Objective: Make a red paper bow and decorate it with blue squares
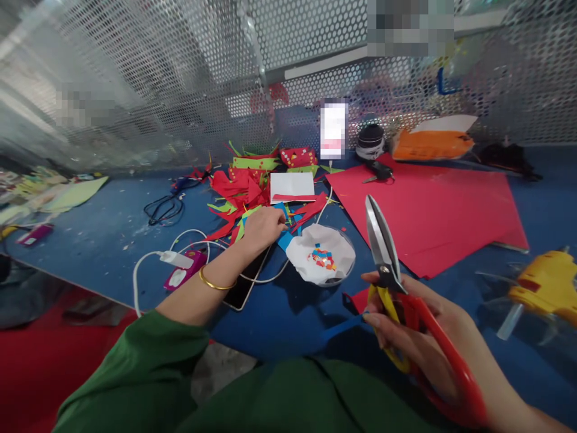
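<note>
My left hand (264, 227), with a gold bangle on its wrist, has its fingers curled at a blue paper piece (280, 210) among red and green scraps (241, 189); what it grips is too small to make out. My right hand (419, 337) holds scissors (383, 252) with red and yellow handles, blades pointing up and nearly together. A thin blue paper strip (345, 326) is pinched in that hand's fingertips. Between the hands sits a white paper-lined dish (300, 255) with small blue, orange and white bits in it.
Red sheets (428, 204) lie to the right, a yellow glue gun (545, 282) beyond them. A lit phone (333, 129) leans at the back. Under my left forearm are another phone (246, 285), white cables and a purple box (184, 269). Perforated metal panels (180, 78) stand behind.
</note>
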A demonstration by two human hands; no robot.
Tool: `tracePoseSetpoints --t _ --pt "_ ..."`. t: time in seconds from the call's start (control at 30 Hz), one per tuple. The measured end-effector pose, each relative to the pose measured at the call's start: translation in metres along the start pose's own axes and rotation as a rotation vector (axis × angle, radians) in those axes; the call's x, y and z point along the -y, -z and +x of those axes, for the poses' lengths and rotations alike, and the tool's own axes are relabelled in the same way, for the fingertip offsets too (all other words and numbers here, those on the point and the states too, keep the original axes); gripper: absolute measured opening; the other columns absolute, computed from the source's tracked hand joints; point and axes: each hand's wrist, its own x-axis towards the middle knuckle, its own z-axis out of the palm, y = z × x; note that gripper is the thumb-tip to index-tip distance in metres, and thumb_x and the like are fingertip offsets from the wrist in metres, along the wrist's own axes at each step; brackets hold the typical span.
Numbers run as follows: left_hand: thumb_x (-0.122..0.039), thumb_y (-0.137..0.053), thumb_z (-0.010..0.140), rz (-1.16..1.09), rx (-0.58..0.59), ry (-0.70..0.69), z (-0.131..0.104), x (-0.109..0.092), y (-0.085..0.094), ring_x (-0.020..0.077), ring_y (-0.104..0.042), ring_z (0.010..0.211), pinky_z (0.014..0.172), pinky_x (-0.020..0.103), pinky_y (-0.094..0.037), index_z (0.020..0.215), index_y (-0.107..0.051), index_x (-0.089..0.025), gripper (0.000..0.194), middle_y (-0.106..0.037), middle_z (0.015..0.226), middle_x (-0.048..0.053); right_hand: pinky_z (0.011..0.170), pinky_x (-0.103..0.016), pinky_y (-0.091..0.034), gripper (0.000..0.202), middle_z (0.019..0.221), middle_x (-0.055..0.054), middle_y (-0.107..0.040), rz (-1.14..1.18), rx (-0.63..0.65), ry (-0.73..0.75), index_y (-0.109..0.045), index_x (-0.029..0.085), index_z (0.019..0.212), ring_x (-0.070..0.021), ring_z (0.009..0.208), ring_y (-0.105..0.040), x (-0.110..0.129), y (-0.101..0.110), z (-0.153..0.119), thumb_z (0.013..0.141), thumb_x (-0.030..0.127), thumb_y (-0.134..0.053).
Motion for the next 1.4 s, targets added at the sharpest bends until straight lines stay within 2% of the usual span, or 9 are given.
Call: tracePoseSetpoints --t 0.27,0.63,0.77,0.9,0.97,1.03,1.2,1.3,1.4 --pt "-0.022 -0.060 0.087 -0.013 0.046 -0.024 0.009 -0.003 -0.007 0.0247 -0.067 0.097 0.080 0.033 -0.047 0.085 -0.076 -0.021 0.016 -0.076 0.095 0.007 0.045 -0.025 -0.052 0.042 0.073 -0.001 -0.066 0.083 0.060 -0.129 -0.072 0.023 0.109 -0.0139 0.050 -0.060 0.008 -0.001 0.000 0.074 0.046 -0.076" --pt "-0.028 -0.053 0.090 -0.075 0.028 0.031 0.018 0.017 -0.013 0.0243 -0.068 0.091 0.074 0.031 -0.047 0.087 -0.074 -0.021 0.022 -0.076 0.093 0.007 0.043 -0.023 -0.046 0.041 0.071 0.003 -0.061 0.159 0.035 -0.191 -0.068 0.024 0.106 -0.0115 0.050 -0.057 0.008 -0.006 -0.001 0.073 0.046 -0.076" --pt "-0.027 -0.053 0.091 -0.104 -0.034 0.065 0.013 0.017 0.003 0.0247 -0.067 0.089 0.073 0.031 -0.046 0.089 -0.071 -0.019 0.020 -0.075 0.093 0.008 0.043 -0.021 -0.044 0.042 0.071 0.004 -0.060 0.204 0.037 -0.205 -0.067 0.024 0.107 -0.0101 0.050 -0.056 0.011 -0.006 -0.001 0.071 0.043 -0.078" --pt "-0.029 -0.049 0.094 -0.185 -0.130 0.064 -0.009 -0.002 0.028 0.0210 -0.066 0.087 0.073 0.030 -0.044 0.095 -0.068 -0.018 0.021 -0.075 0.095 0.007 0.045 -0.023 -0.045 0.042 0.072 0.003 -0.060 0.193 0.046 -0.191 -0.067 0.024 0.106 -0.0109 0.052 -0.056 0.012 -0.003 0.001 0.071 0.044 -0.079" --pt "-0.029 -0.053 0.093 -0.359 -0.196 -0.033 -0.023 -0.015 0.037 0.0185 -0.064 0.080 0.071 0.029 -0.044 0.092 -0.067 -0.018 0.018 -0.074 0.089 0.005 0.046 -0.024 -0.046 0.044 0.071 0.002 -0.061 0.195 0.064 -0.174 -0.066 0.023 0.106 -0.0116 0.052 -0.056 0.011 -0.002 0.004 0.070 0.044 -0.080" --pt "-0.029 -0.053 0.093 -0.425 -0.174 -0.138 -0.034 -0.026 0.039 0.0177 -0.064 0.080 0.071 0.030 -0.043 0.087 -0.067 -0.018 0.018 -0.074 0.087 0.003 0.045 -0.025 -0.047 0.047 0.070 0.002 -0.061 0.201 0.088 -0.159 -0.065 0.022 0.105 -0.0121 0.050 -0.056 0.009 -0.001 0.006 0.067 0.045 -0.081" --pt "-0.025 -0.053 0.093 -0.269 -0.166 -0.165 -0.028 -0.018 0.028 0.0205 -0.066 0.090 0.079 0.032 -0.047 0.089 -0.073 -0.019 0.022 -0.076 0.097 0.006 0.046 -0.024 -0.047 0.046 0.070 0.003 -0.060 0.207 0.071 -0.153 -0.066 0.022 0.106 -0.0107 0.049 -0.056 0.005 -0.003 0.004 0.069 0.045 -0.081" --pt "-0.018 -0.054 0.089 -0.085 -0.037 -0.174 -0.013 -0.004 0.017 0.0208 -0.068 0.097 0.080 0.031 -0.048 0.098 -0.077 -0.023 0.025 -0.078 0.103 0.003 0.046 -0.025 -0.047 0.047 0.073 0.001 -0.062 0.164 0.057 -0.149 -0.066 0.022 0.109 -0.0119 0.051 -0.057 0.005 -0.004 0.001 0.072 0.048 -0.078" --pt "-0.017 -0.057 0.084 -0.009 0.038 -0.196 -0.002 0.001 0.007 0.0204 -0.069 0.096 0.076 0.029 -0.048 0.094 -0.080 -0.027 0.026 -0.080 0.099 0.000 0.046 -0.026 -0.048 0.050 0.072 0.000 -0.064 0.128 0.035 -0.148 -0.067 0.022 0.111 -0.0129 0.051 -0.057 0.005 -0.004 0.000 0.072 0.051 -0.078"
